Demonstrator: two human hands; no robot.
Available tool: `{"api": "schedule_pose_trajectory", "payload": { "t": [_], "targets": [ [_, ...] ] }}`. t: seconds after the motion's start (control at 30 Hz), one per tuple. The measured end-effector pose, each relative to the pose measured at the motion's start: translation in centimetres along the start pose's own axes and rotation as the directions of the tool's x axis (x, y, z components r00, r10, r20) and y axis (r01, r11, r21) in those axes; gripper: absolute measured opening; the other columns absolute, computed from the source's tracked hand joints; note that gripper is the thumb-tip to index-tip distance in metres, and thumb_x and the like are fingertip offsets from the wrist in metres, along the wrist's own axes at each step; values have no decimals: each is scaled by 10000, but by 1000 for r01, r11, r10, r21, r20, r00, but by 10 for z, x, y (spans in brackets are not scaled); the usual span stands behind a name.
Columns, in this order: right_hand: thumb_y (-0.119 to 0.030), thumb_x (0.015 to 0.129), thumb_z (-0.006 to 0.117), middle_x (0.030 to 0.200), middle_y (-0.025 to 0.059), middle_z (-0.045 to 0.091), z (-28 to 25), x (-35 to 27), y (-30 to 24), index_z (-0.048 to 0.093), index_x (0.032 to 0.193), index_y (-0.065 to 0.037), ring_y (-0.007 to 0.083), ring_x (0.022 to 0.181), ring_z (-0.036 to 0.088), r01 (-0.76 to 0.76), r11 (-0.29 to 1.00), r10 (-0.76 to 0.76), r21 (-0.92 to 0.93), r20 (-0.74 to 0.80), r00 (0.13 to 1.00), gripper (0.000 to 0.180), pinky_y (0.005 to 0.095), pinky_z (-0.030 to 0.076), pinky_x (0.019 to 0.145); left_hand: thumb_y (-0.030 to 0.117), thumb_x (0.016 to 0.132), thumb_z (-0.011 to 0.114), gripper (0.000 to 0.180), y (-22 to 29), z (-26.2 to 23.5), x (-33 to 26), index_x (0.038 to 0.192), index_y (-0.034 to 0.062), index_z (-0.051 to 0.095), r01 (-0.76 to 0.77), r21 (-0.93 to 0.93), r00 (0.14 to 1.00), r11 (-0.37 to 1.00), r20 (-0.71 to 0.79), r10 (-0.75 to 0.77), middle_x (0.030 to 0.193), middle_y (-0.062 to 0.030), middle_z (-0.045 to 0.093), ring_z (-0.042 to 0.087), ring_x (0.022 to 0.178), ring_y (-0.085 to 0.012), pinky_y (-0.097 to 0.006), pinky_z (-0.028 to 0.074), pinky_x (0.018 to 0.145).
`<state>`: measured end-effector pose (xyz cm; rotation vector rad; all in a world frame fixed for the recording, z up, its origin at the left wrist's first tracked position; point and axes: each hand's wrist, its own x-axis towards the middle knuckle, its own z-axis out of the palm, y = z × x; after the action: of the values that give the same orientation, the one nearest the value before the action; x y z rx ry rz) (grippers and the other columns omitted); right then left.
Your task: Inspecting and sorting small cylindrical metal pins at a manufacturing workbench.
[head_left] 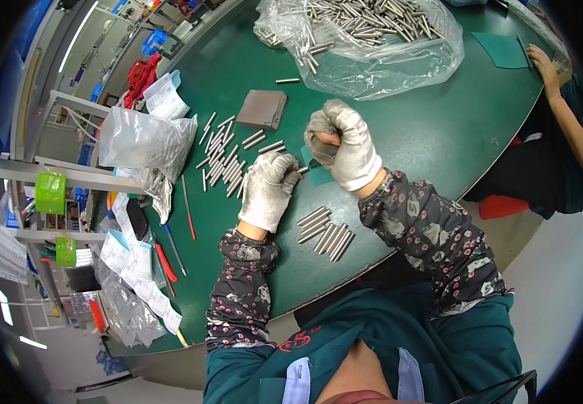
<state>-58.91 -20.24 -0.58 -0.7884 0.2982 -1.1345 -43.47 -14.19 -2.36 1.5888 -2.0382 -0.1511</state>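
My left hand (268, 194), in a white work glove, is closed at the middle of the green table. A short steel pin (303, 170) pokes out at its fingertips on the right. My right hand (347, 145), in a glove with grey-soiled fingers, is curled into a fist just to the right; what it holds, if anything, is hidden. A small green sheet (320, 176) shows below that fist, partly covered. Loose steel pins (221, 160) lie scattered left of my left hand. Nearer me, more pins (334, 241) lie side by side in two small groups.
A brown-grey block (262, 109) lies beyond my left hand. At the back, a clear plastic bag (399, 64) holds many pins. Red-handled pliers (165, 262), a screwdriver (189, 214), papers and a plastic bag (145, 143) line the left. Another person's hand (544, 69) rests at the far right edge.
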Motion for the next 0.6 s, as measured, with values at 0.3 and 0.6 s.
{"api": "schedule_pose_trajectory", "payload": {
  "t": [0.3, 0.6],
  "targets": [
    [-433, 871, 376, 472, -35, 230, 2, 0, 3, 289, 542, -140, 80, 419, 207, -4, 1000, 4, -7, -4, 1000, 449, 241, 155, 404, 29, 674, 640, 192, -2, 1, -1, 856, 58, 585, 7, -15, 1000, 1000, 10, -7, 801, -101, 566, 549, 780, -288, -370, 450, 686],
    [-421, 885, 349, 466, -38, 221, 2, 2, -1, 278, 537, -139, 74, 401, 210, 11, 1000, -11, -2, -104, 995, 454, 238, 148, 384, 16, 620, 682, 233, 18, -30, -1, 830, 68, 599, 117, 350, 979, 929, -195, -50, 842, -95, 570, 558, 803, -273, -361, 453, 700]
  ]
}}
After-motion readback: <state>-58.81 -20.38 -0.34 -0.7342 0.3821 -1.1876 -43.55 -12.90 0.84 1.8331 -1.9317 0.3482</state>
